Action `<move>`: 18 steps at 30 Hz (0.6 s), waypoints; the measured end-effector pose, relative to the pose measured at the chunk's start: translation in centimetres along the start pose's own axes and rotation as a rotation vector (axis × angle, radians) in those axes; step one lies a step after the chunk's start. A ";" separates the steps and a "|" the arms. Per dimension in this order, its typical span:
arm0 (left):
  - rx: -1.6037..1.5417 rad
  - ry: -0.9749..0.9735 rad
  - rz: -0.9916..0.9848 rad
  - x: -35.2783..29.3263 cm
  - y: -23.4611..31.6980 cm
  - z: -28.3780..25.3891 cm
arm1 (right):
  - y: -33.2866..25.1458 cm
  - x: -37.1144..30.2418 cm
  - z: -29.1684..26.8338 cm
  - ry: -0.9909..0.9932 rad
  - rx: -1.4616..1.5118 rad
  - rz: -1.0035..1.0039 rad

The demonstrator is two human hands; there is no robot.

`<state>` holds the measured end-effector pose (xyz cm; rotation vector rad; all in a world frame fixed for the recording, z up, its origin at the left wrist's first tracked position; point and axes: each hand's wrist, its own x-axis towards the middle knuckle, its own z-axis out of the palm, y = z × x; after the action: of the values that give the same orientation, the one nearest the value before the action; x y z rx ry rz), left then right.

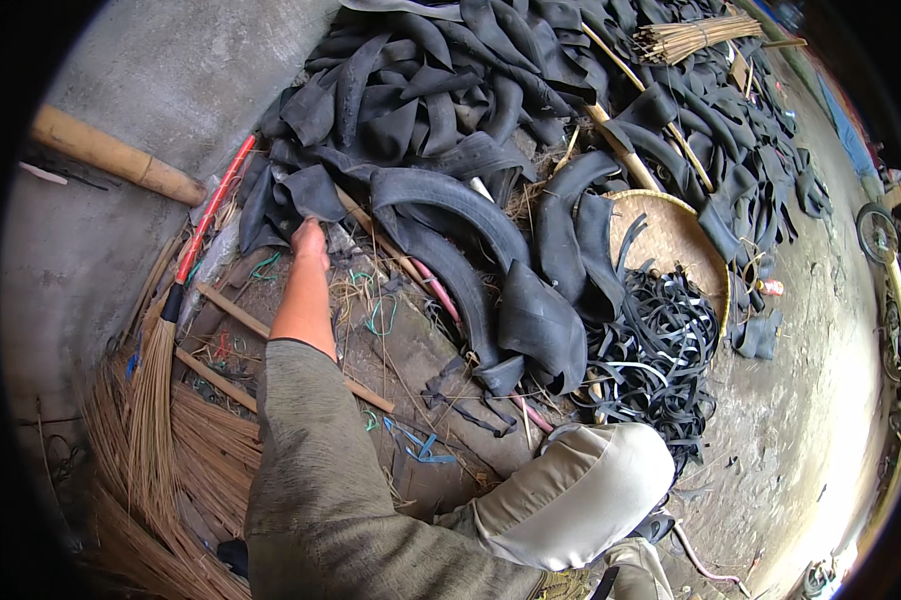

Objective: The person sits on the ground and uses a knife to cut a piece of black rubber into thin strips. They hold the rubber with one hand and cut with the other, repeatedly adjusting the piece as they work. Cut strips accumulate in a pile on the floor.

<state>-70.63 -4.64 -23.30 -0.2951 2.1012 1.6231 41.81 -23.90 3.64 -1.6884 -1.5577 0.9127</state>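
Note:
My left hand (310, 243) reaches forward to the near edge of the pile, its fingers closed at the lower edge of a cut piece of black rubber inner tube (310, 192). The fingertips are partly hidden by the back of the hand. Just right of the hand, long curved inner-tube pieces (450, 205) lie on the ground, with a wide folded rubber piece (540, 325) nearer my knee. Out of sight is my right hand.
A big heap of rubber pieces (400, 130) fills the back. Thin black strips (660, 350) lie beside a round woven tray (660, 225). On the left are a stick broom (155, 430) with a red handle and a bamboo pole (115, 155). A stick bundle (695, 38) rests atop the heap.

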 end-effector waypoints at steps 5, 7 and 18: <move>0.402 -0.078 0.457 -5.5 -5.3 3.1 | -0.5 -0.1 -0.2 0.408 -0.201 0.642; 0.440 -0.220 0.521 -10.8 -8.1 4.9 | -1.3 0.9 1.0 0.368 -0.230 0.751; 0.380 -0.412 0.268 -19.5 -17.8 8.0 | 1.7 0.9 3.2 0.321 -0.269 0.662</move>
<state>-44.01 -4.11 -30.58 0.4261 2.1186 1.2420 40.09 -23.10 0.49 -2.4769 -0.9402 0.6975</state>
